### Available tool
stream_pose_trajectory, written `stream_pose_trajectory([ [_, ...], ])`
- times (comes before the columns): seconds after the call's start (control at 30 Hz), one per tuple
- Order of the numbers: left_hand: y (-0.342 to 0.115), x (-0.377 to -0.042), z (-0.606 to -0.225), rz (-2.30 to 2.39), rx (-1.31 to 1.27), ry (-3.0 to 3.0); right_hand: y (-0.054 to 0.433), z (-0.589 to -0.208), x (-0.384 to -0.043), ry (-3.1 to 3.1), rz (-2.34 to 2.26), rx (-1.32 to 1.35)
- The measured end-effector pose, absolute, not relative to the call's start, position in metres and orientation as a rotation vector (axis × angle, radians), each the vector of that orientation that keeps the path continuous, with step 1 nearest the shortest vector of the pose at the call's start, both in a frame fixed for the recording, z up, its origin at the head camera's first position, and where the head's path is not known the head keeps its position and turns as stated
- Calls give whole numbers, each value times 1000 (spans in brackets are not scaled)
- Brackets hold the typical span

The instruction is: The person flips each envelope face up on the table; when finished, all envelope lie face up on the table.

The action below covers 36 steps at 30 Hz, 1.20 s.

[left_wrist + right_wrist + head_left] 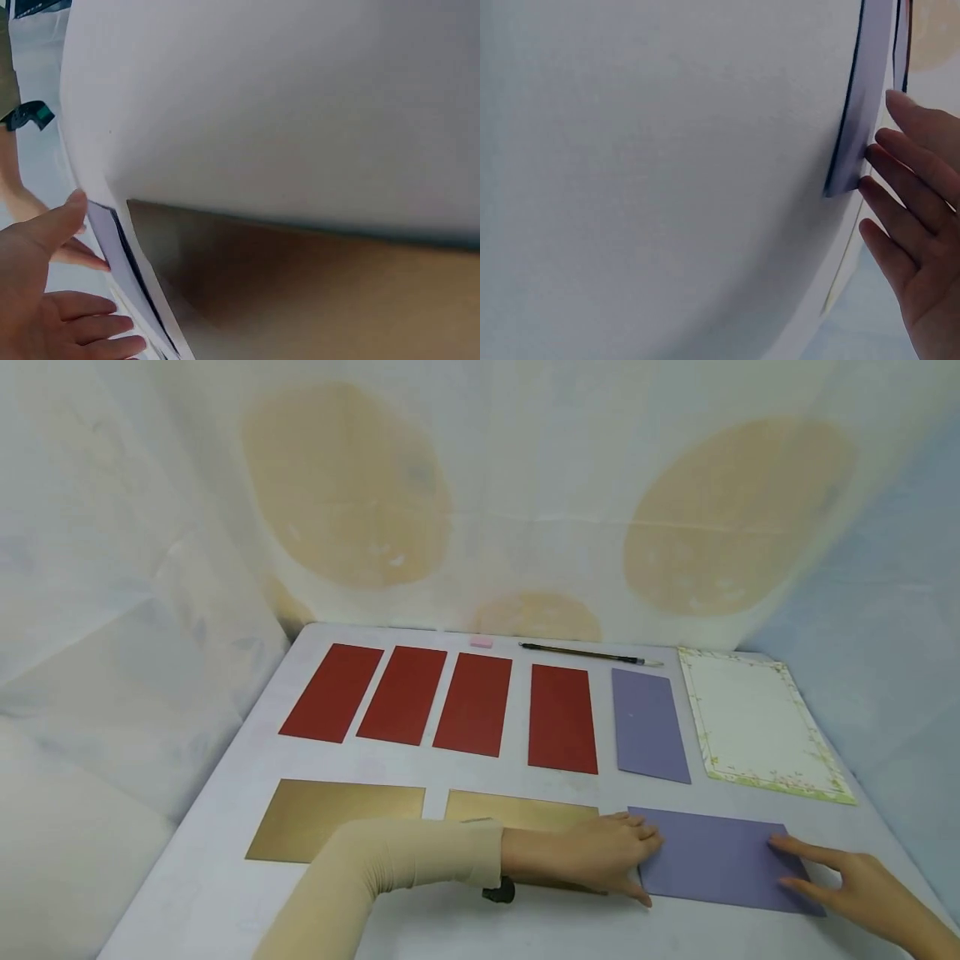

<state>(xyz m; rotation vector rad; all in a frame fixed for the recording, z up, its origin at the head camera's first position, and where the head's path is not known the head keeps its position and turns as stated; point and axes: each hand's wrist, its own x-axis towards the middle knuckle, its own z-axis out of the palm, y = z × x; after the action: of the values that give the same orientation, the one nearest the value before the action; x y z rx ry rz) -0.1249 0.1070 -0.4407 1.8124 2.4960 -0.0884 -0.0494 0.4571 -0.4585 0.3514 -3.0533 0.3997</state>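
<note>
Pink block [482,642], slim brush [585,652], white sheet with floral border [765,722]

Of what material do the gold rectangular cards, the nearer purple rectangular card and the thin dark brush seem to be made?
Gold rectangular cards: probably metallic cardboard, satin, from their soft sheen.
Nearer purple rectangular card: likely matt cardboard, flat and evenly coloured.
Thin dark brush: perhaps wood or bamboo, from its slim handle; finish too small to tell.
</note>
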Motion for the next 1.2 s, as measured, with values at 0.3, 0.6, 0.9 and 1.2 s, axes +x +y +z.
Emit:
stream_pose_trajectory([
  [0.3, 117, -122, -445, -213, 1779, 2504, 463, -464, -48, -3028, 391, 466],
  [0.6, 119, -115, -441, -300, 1916, 2559, 462, -465, -37, -3040, 531, 435],
  [0.9, 112, -125, -441, -50, 1862, 2512, 487, -457, -14, -3181, 453, 218],
  [1.2, 96, -138, -438, 391, 2162, 2471, 480, -457, -7, -2731, 616, 314],
])
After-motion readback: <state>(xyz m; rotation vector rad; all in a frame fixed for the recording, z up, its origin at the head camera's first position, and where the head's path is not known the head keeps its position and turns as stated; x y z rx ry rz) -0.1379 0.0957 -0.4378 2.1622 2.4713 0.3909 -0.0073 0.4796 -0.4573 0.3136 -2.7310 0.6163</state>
